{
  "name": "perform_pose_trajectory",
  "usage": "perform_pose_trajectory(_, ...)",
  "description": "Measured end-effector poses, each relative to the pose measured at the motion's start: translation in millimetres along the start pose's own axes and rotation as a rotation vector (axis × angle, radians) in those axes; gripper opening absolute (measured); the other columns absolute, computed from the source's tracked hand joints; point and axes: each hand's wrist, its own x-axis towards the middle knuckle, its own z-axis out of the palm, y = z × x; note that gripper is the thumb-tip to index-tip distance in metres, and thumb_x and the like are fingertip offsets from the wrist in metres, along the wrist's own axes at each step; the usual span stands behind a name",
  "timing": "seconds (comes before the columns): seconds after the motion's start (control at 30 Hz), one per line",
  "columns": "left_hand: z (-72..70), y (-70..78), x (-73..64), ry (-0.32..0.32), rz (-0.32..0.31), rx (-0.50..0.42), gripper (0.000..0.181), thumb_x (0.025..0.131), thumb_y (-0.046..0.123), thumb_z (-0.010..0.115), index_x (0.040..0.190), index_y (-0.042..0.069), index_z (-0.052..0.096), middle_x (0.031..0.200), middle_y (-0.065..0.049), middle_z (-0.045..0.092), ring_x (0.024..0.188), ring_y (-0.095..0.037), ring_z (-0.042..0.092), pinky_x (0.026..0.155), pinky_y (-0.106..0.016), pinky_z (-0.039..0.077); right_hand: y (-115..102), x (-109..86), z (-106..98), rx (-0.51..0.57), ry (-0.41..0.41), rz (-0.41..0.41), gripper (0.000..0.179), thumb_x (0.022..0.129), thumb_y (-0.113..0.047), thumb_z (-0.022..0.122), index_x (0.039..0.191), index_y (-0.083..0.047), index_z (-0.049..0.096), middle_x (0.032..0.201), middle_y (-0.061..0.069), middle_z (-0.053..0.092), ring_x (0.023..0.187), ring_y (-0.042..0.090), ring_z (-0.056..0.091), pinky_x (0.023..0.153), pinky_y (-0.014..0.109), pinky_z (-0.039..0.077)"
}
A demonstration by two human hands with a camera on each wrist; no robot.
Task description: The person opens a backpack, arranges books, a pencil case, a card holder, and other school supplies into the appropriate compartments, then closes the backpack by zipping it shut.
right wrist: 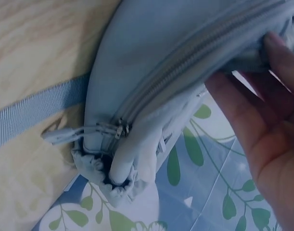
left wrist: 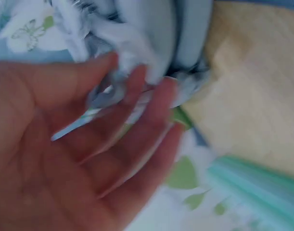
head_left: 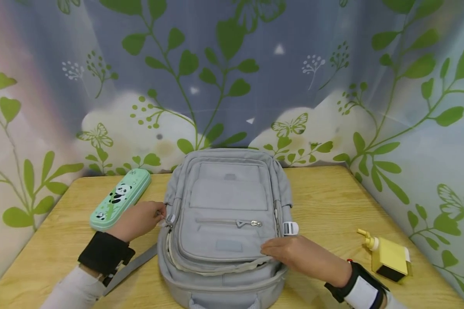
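And here's the bag (head_left: 228, 195), lying front side up on the table (head_left: 325, 197), square between the two hands. At its nine o'clock, the left hand (head_left: 143, 219) works in close: thumb and forefinger pinch a zip pull (head_left: 170, 219) on the bag's edge, the other fingers fanned apart in the blurred left wrist view. So the bag sits at three o'clock from those fingertips, the pull right between them.

Over to four o'clock, and the right hand (head_left: 294, 253) is on it too! Thumb over, fingers under, it pinches the edge of the front panel (head_left: 201, 244); the right wrist view shows small gaps between the bent fingers. From these fingertips, most of the bag stretches towards ten o'clock. Just past the hand, at the bag's three o'clock, there's a white buckle (head_left: 291, 228).

Around the bag: a strap (head_left: 135, 266) trails out at eight o'clock, a green panda case (head_left: 120, 199) lies near ten, and well apart, between three and four, sits a yellow bottle (head_left: 389, 257).
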Motion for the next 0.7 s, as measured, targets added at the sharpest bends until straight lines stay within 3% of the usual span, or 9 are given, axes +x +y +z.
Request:
perform_pose_trajectory(0.1,-0.7,14.2,-5.7,0.016,0.081,0.027,0.001,0.088,0.010,0.061,0.087,0.009,0.062,0.082,-0.004,0.058,0.064,-0.010,0.049,0.057,-0.024,0.040,2.0,-0.6,-4.5,0.109,-0.090,0.053,0.028,0.089,-0.013,0.062,0.116,-0.014,0.066,0.117,0.000,0.065,0.107,0.015,0.062,0.084,0.022,0.052)
perform_pose_trajectory(0.23,-2.0,41.5,-12.5,0.008,0.250,-0.064,0.012,0.093,0.020,0.058,0.099,0.011,0.062,0.096,-0.005,0.059,0.076,-0.013,0.055,0.063,-0.025,0.045,3.6,-0.7,-12.5,0.244,-0.129,0.150,0.029,0.092,-0.017,0.057,0.120,-0.014,0.064,0.120,0.001,0.065,0.108,0.015,0.062,0.086,0.025,0.052)
perform_pose_trajectory(0.37,-4.0,64.0,-17.8,-0.175,0.337,-0.259,0.043,0.092,0.046,0.051,0.123,0.016,0.053,0.121,-0.002,0.055,0.108,-0.019,0.056,0.087,-0.033,0.047,4.3,1.3,-20.8,0.259,-0.057,0.202,0.030,0.090,-0.009,0.058,0.120,-0.011,0.063,0.116,0.004,0.067,0.098,0.011,0.066,0.081,0.023,0.053)
perform_pose_trajectory(0.47,-2.1,74.1,-16.9,-0.238,0.352,-0.307,0.068,0.083,0.057,0.057,0.139,0.022,0.040,0.139,-0.001,0.045,0.127,-0.023,0.045,0.102,-0.041,0.040,4.0,4.3,-27.6,0.205,0.040,0.211,0.034,0.088,-0.001,0.060,0.121,-0.010,0.062,0.113,0.005,0.067,0.091,0.011,0.067,0.076,0.022,0.054)
perform_pose_trajectory(0.53,1.6,78.3,-14.1,-0.205,0.372,-0.264,0.076,0.080,0.051,0.065,0.144,0.023,0.034,0.143,-0.001,0.042,0.131,-0.023,0.043,0.105,-0.042,0.038,4.0,6.8,-32.7,0.175,0.110,0.208,0.038,0.085,0.004,0.061,0.121,-0.009,0.061,0.112,0.006,0.067,0.089,0.013,0.068,0.074,0.022,0.054)
perform_pose_trajectory(0.6,5.2,82.2,-10.9,-0.136,0.381,-0.195,0.071,0.084,0.035,0.069,0.144,0.021,0.034,0.141,-0.003,0.045,0.129,-0.023,0.045,0.104,-0.040,0.039,4.3,9.4,-37.6,0.157,0.168,0.206,0.039,0.084,0.006,0.061,0.121,-0.008,0.061,0.110,0.007,0.068,0.088,0.014,0.068,0.073,0.022,0.054)
perform_pose_trajectory(0.7,7.5,88.8,-7.6,-0.034,0.349,-0.139,0.057,0.087,0.006,0.062,0.140,0.015,0.043,0.134,-0.005,0.053,0.121,-0.023,0.053,0.098,-0.037,0.045,5.7,11.8,-44.7,0.150,0.190,0.221,0.035,0.087,-0.001,0.061,0.122,-0.009,0.061,0.110,0.006,0.068,0.090,0.014,0.067,0.074,0.022,0.054)
